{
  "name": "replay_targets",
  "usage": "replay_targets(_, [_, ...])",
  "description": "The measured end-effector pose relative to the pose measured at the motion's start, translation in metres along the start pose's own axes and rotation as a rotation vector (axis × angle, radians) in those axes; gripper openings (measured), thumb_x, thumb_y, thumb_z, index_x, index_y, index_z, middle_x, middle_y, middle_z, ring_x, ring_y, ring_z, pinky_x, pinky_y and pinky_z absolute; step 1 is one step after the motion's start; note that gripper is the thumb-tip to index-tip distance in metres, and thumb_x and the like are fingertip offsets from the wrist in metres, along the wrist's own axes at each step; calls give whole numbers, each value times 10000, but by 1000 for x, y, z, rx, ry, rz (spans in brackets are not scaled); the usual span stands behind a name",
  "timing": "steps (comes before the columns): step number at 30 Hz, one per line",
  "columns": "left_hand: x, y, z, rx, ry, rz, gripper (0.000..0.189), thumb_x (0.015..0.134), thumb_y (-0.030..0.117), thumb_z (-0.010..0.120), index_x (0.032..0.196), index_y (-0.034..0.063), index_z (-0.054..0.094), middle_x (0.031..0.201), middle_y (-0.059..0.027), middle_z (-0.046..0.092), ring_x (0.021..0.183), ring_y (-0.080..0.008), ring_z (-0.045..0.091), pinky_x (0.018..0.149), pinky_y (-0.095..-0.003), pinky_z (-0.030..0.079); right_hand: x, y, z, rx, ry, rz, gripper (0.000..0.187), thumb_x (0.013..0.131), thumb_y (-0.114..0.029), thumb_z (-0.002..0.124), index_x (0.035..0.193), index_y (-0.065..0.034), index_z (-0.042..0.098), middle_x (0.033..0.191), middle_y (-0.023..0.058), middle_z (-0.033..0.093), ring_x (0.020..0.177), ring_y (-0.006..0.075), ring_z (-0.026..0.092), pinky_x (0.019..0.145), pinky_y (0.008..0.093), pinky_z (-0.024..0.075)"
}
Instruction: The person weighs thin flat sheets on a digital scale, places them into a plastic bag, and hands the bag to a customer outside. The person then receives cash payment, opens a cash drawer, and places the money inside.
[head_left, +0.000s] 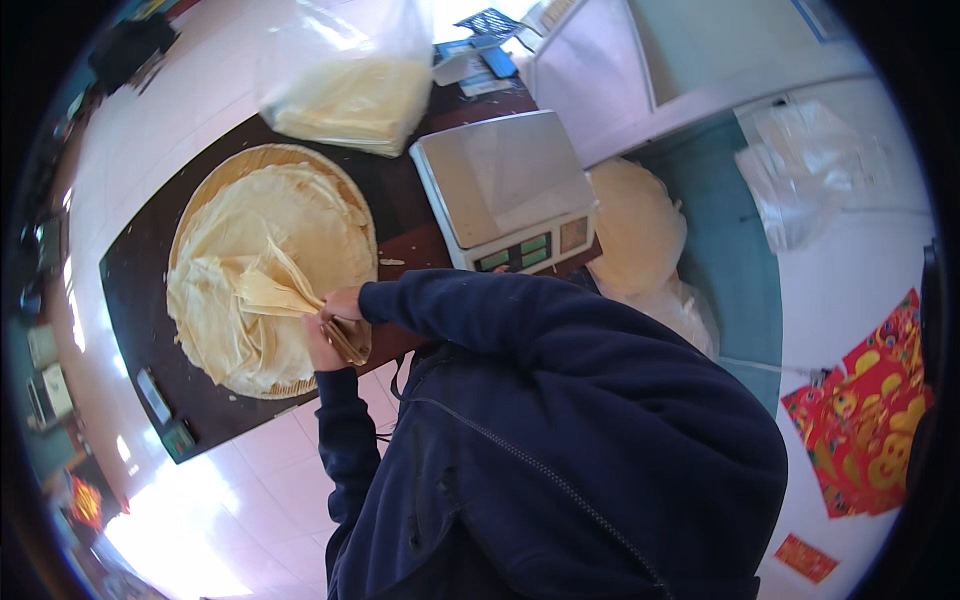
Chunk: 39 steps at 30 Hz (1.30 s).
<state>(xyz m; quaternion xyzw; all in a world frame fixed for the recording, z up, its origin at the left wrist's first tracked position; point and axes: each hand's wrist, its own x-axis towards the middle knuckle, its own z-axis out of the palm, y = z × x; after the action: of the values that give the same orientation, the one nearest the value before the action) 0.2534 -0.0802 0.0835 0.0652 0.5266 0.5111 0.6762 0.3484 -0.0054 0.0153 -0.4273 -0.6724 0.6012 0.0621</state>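
A stack of thin, pale round flatbreads (300, 202) lies on a round woven tray (196, 187) on a dark table. At the tray's near right edge, my right hand (343, 304) grips a gathered, folded flatbread sheet (279, 292). Just below it, my left hand (322, 346) holds the same sheet from the other side. The sheet's loose layers fan out to the left over the stack, and a browner folded end shows below the hands. Some of my fingers are hidden by the folds.
Right of the tray stands a digital weighing scale (510, 180). Behind are a clear plastic bag (352, 97) of flat sheets and blue packaging (495, 60). A phone-like object (154, 396) lies near the table's left edge. More round flatbreads (637, 225) sit beyond the scale.
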Motion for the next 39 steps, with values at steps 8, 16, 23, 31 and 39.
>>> replay_targets(8, [1, 27, -18, 143, 79, 89, 567, 860, 526, 426, 1179, 58, 456, 1152, -60, 530, 1021, -196, 494, 915, -382, 336, -45, -46, -77, -134, 66, 162, 534, 637, -348, 699, 1010, 13, 576, 830, 170, 629, 743, 254, 610, 672, 346, 473])
replay_targets(16, [46, 30, 102, -385, -571, -108, 575, 862, 419, 499, 1301, 71, 364, 1322, -113, 414, 1223, -266, 383, 1018, -455, 299, -200, -112, -232, -292, 19, -209, 506, 657, -300, 684, 1072, -28, 583, 929, 142, 638, 822, 205, 600, 750, 318, 456])
replay_targets(23, [64, -15, 204, -249, -735, -6, 387, 845, 62, 546, 1218, 75, 446, 1191, -82, 524, 1088, -245, 519, 894, -402, 459, -299, -56, -328, -567, 135, 26, 472, 606, -195, 655, 1052, -52, 602, 841, 129, 642, 746, 197, 594, 711, 301, 457])
replay_targets(31, [62, -79, 222, 36, -621, -49, 353, 852, 40, 536, 1195, 28, 455, 1154, -122, 538, 1051, -268, 535, 895, -418, 465, -330, 33, -366, -747, 234, 21, 368, 647, -105, 616, 1008, -33, 601, 871, 165, 627, 835, 310, 589, 774, 358, 453])
replay_targets(39, [89, -96, 196, 596, -269, 259, 425, 795, 118, 649, 1175, 35, 478, 1052, -74, 568, 859, -133, 557, 752, -278, 480, -323, 88, -360, -866, 325, 22, 377, 648, -137, 606, 1022, -90, 613, 896, 163, 631, 853, 333, 594, 779, 384, 474])
